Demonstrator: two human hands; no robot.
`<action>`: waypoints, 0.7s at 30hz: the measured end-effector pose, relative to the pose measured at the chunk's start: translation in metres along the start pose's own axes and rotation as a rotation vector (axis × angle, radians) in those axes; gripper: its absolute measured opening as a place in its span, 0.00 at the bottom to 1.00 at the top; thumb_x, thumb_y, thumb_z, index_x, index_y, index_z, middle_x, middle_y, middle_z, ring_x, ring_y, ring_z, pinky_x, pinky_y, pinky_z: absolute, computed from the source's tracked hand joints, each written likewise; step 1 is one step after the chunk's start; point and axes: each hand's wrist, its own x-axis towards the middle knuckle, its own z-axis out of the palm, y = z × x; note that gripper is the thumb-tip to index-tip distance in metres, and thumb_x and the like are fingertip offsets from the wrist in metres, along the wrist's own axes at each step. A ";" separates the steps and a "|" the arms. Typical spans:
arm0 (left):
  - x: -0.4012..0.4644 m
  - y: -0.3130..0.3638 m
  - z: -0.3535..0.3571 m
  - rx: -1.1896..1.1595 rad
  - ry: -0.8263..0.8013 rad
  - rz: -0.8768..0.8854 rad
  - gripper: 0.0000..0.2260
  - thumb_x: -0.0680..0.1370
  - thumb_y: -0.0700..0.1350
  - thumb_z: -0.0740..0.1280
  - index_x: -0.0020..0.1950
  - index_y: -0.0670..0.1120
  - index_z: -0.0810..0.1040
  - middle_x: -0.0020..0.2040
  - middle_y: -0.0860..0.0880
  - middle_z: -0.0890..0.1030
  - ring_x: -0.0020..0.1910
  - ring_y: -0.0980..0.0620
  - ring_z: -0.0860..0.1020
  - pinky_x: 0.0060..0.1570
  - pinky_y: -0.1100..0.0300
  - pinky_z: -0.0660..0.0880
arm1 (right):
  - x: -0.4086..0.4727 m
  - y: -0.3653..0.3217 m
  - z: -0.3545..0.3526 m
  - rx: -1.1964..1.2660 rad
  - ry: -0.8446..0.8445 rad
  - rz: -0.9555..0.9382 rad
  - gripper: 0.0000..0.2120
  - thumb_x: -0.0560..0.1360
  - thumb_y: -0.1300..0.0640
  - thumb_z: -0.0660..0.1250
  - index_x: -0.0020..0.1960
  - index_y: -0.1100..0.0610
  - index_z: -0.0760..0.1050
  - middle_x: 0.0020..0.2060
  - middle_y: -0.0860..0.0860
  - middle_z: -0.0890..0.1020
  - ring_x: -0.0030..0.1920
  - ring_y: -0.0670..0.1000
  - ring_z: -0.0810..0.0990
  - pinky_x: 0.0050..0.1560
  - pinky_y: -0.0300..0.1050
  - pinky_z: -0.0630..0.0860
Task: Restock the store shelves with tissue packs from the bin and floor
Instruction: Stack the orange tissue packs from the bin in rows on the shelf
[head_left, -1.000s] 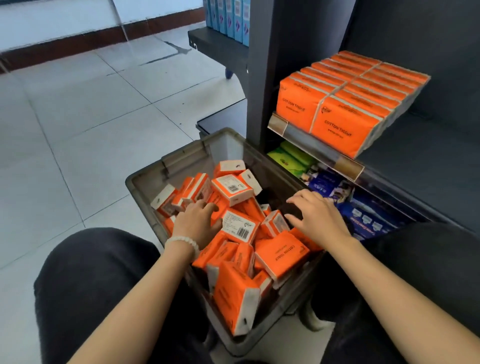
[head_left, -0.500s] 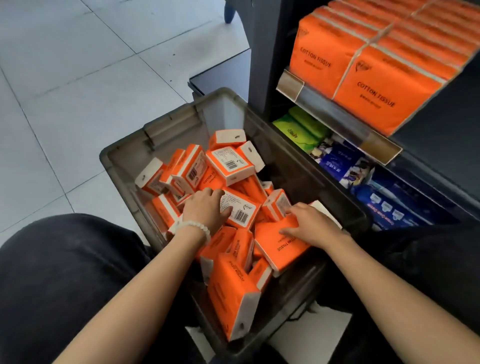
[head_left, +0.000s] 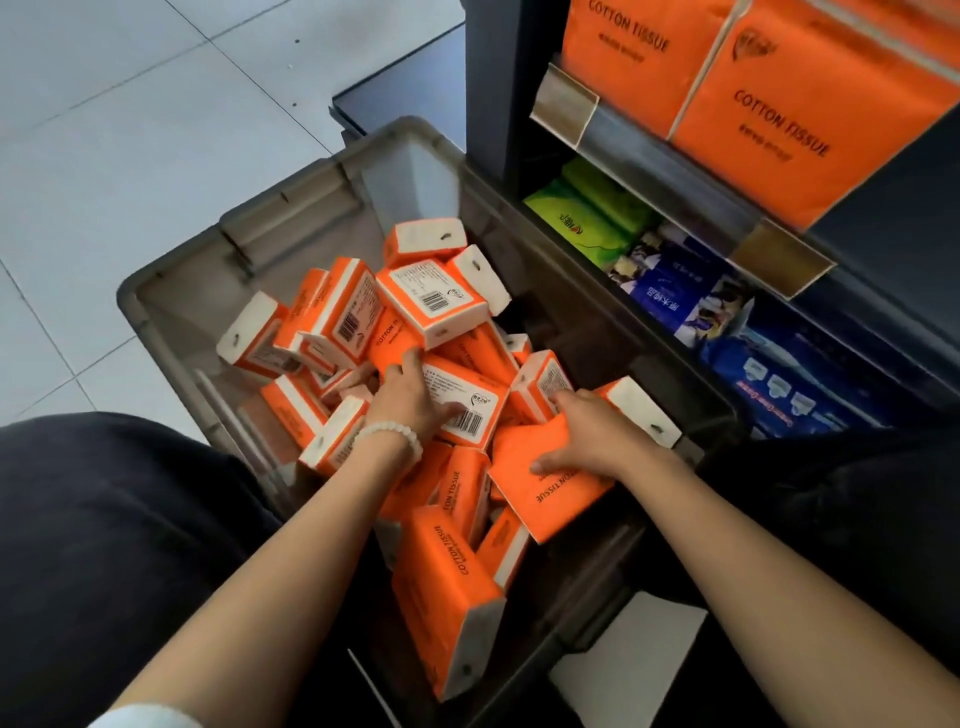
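Note:
A grey plastic bin sits between my knees, full of jumbled orange tissue packs. My left hand, with a white bead bracelet, reaches into the pile and grips a pack with a barcode label, thumb across its label. My right hand holds another orange pack lying flat, thumb on its face and fingers curled over its far edge. On the shelf at the upper right stand large orange cotton tissue packs.
Below that shelf, green packs and blue packs fill the lower level. Gold price tag holders line the shelf edge. Light tiled floor lies left of the bin. My dark trousered knees flank the bin.
The view has moved closer and lower over the bin. My right hand slid from the bin's right edge onto a flat orange pack and took hold of it. My left hand stays in the pile.

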 end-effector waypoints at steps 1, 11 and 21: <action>-0.002 0.000 -0.001 -0.079 -0.005 -0.006 0.40 0.69 0.51 0.74 0.74 0.48 0.55 0.68 0.41 0.67 0.66 0.41 0.68 0.65 0.48 0.64 | -0.003 -0.001 -0.001 0.013 0.008 -0.009 0.49 0.63 0.43 0.77 0.75 0.55 0.56 0.70 0.55 0.65 0.68 0.56 0.67 0.66 0.50 0.66; -0.031 0.005 -0.011 -0.254 -0.005 0.053 0.29 0.71 0.47 0.73 0.68 0.51 0.62 0.60 0.44 0.78 0.57 0.45 0.78 0.57 0.49 0.76 | -0.041 -0.007 -0.016 0.086 0.141 -0.115 0.33 0.67 0.49 0.76 0.68 0.54 0.69 0.61 0.52 0.70 0.61 0.53 0.73 0.62 0.47 0.70; -0.087 0.036 -0.049 -0.299 0.190 0.394 0.23 0.74 0.47 0.71 0.67 0.50 0.68 0.64 0.47 0.74 0.62 0.48 0.73 0.57 0.57 0.71 | -0.103 -0.005 -0.066 0.309 0.688 -0.167 0.23 0.66 0.52 0.76 0.59 0.53 0.76 0.57 0.50 0.75 0.59 0.51 0.73 0.60 0.42 0.67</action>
